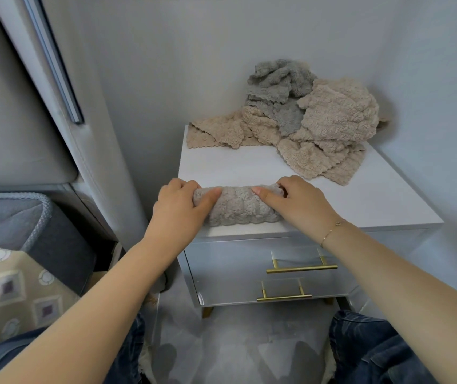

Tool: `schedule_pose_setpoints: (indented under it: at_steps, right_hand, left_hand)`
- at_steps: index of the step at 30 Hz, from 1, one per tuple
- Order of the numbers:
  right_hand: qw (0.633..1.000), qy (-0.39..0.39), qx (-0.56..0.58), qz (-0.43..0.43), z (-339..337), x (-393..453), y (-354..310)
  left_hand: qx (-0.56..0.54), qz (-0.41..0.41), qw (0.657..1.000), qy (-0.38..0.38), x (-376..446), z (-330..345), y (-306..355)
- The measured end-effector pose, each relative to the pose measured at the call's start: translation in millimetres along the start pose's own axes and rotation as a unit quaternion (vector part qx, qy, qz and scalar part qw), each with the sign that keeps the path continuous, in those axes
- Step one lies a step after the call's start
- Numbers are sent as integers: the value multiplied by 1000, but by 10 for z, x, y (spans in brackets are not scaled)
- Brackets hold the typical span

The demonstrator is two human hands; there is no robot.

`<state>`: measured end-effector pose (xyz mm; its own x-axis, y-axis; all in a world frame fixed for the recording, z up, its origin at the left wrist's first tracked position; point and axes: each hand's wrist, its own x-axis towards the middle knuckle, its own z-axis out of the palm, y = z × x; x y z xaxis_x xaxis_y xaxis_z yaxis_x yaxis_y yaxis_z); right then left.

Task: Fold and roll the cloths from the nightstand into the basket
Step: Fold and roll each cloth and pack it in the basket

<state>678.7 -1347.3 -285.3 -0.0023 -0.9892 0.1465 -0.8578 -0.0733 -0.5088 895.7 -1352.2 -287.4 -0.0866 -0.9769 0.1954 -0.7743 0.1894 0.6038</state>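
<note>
A grey-beige fleecy cloth [239,206] lies rolled into a thick cylinder near the front edge of the white nightstand [388,195]. My left hand [180,209] grips the roll's left end, fingers curled over the top and thumb along the front. At the right end, my right hand [299,202] grips it the same way. A loose heap of cloths sits at the back of the nightstand: beige ones [332,126] and a grey one [277,81] on top. No basket is in view.
The nightstand has two drawers with gold bar handles [302,268]. Walls close in behind and to the right. A padded headboard [27,106] and a bed with a patterned cover [13,289] lie at the left. My knees in jeans [374,350] are below.
</note>
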Motion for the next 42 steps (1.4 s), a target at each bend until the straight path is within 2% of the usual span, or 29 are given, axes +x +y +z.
schedule_pose_setpoints:
  at_steps: [3,8,12,17,22,25,27,29,32,36,38,42]
  right_hand:
    - [1000,-4,24,-16,55,52,34]
    - [996,-58,43,-52,55,140,62]
    - [994,-69,61,-54,45,167,51]
    - [993,-63,83,-49,2,128,36]
    - [982,-75,172,-20,-192,-14,-16]
    - [956,-79,279,55,-312,-77,7]
    - [914,-98,379,109,-417,-150,21]
    - [869,-109,468,117,-551,-258,-4]
    - [841,-47,528,110,-743,-439,-76]
    - [844,54,517,129,-976,-763,-34]
    - [851,89,496,150,-1073,-982,53]
    - [853,124,468,195,-1226,-1516,230]
  left_hand:
    - [23,-2,999,-23,46,14,9]
    - [48,5,988,-146,94,-119,-25]
    - [-6,-9,981,-196,72,-204,10]
    - [-79,-26,980,-182,4,-217,97]
    - [-135,-26,977,-162,-112,-227,224]
    - [-225,-33,960,-160,-144,-235,354]
    - [-302,-41,939,-161,-134,-241,451]
    - [-362,-44,917,-163,-105,-248,553]
    - [-438,-58,879,-182,-71,-238,710]
    - [-494,-61,828,-257,-85,-133,967]
    - [-502,-57,817,-280,-142,-42,1114]
    - [-493,-50,817,-295,-334,162,1390]
